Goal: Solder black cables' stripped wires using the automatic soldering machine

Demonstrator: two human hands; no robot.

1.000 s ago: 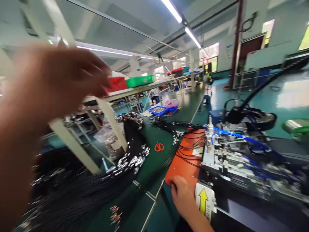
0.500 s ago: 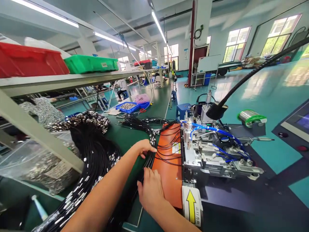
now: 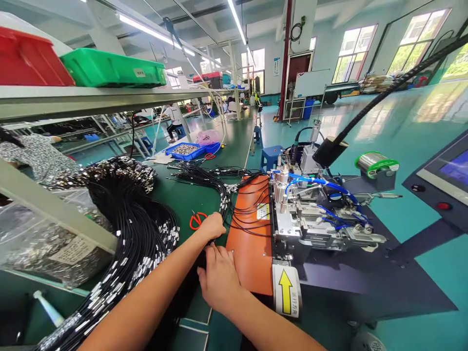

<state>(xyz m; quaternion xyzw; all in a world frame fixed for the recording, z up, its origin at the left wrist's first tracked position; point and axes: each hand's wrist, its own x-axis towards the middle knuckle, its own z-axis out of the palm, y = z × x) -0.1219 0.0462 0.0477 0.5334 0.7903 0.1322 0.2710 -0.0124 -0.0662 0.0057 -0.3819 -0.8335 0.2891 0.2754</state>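
A bundle of black cables (image 3: 224, 200) with white tags runs along the left side of the orange plate (image 3: 251, 258). My left hand (image 3: 214, 227) is closed around this bundle, just left of the plate. Close below it, my right hand (image 3: 221, 278) rests with bent fingers on the same bundle at the plate's edge; its fingertips partly hide the cables. Several single cables cross the plate into the metal machine (image 3: 310, 214). Red-handled scissors (image 3: 198, 220) lie on the green table beside my left hand.
A thick heap of black cables (image 3: 135, 214) lies left of my arms, near a clear bag of metal parts (image 3: 69, 253). A shelf post (image 3: 54, 214) slants in front. Farther back stand a blue tray (image 3: 185, 150) and a second pair of scissors (image 3: 209, 156). A black flexible arm (image 3: 387, 92) overhangs the machine.
My left hand has come back along the bundle toward my right hand and closed on it. The scissors beside it have come into sight. The whole view has shifted slightly.
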